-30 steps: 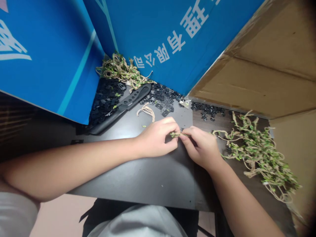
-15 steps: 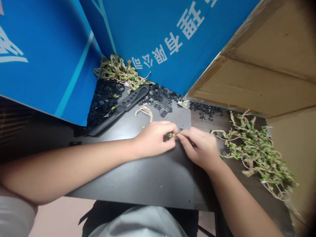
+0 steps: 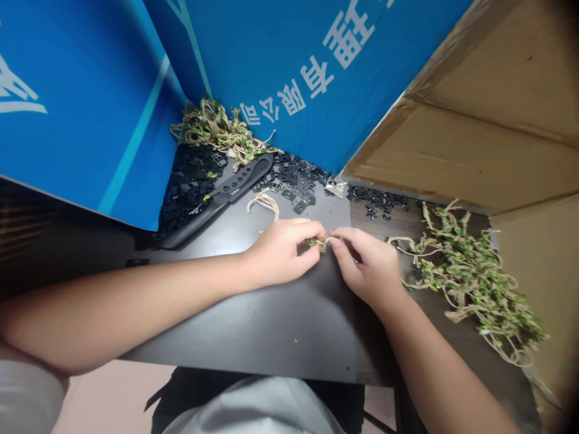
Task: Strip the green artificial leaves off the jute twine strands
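Over the middle of the dark table, my left hand (image 3: 283,250) pinches a short piece of leafy twine (image 3: 322,245), tan cord with small green leaves. Just to its right, my right hand (image 3: 368,256) is closed, thumb and index fingertip pinching the end of the same twine. My fingers cover most of the piece. Behind my left hand lies a small bundle of plain tan cords (image 3: 266,204). To the right of my right hand spreads a tangled pile of leafy twine (image 3: 474,271).
A second leafy twine heap (image 3: 221,129) sits in the back corner. In front of it lie a black sheathed knife (image 3: 230,193) and scattered small black plastic pieces (image 3: 192,181). Blue printed panels (image 3: 271,60) and a cardboard wall (image 3: 488,126) bound the back and right.
My right fingertips have shifted slightly right, away from my left hand, and more of the twine shows between them. Both hands keep their pinch.
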`<state>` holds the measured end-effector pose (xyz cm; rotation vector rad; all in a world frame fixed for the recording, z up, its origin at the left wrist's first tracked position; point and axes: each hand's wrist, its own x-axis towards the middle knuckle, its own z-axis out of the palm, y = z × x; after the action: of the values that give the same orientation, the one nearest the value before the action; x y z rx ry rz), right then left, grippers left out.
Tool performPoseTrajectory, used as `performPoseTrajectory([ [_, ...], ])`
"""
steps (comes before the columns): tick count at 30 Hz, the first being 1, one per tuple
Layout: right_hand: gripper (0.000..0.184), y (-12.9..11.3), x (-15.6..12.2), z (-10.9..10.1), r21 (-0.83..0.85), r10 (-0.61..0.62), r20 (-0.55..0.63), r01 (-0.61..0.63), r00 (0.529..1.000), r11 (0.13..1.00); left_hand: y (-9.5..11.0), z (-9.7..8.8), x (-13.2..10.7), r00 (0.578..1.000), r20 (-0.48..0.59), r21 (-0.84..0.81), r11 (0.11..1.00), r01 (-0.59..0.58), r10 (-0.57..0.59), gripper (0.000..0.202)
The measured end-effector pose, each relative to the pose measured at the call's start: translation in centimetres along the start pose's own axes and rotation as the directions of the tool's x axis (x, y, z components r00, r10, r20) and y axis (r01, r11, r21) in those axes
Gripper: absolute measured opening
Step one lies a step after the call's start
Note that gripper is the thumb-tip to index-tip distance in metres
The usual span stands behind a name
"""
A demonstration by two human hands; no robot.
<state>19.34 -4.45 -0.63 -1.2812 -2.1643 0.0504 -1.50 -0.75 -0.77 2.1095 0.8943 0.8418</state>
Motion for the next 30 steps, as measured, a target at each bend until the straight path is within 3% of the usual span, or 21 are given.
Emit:
performPoseTrajectory([
  [15,0.011,0.27,0.15,-0.02,0.030,0.052,0.086,-0.054,0.995,0.998,-0.31,0.24,0.01,0.997,-0.042,0.029,0.998,0.060,-0.059,0.008],
  [21,0.014,0.25,0.18,-0.05,0.020,0.060,0.140,-0.064,0.988,0.998,-0.27,0.35,-0.13,0.996,-0.038,-0.073,0.994,0.080,-0.083,0.013],
  [30,0.014,0.02,0.35,-0.18,0.025,0.021,0.151,-0.025,0.988,0.999,-0.25,0.25,0.04,0.995,-0.043,0.004,0.996,0.086,-0.086,0.007],
])
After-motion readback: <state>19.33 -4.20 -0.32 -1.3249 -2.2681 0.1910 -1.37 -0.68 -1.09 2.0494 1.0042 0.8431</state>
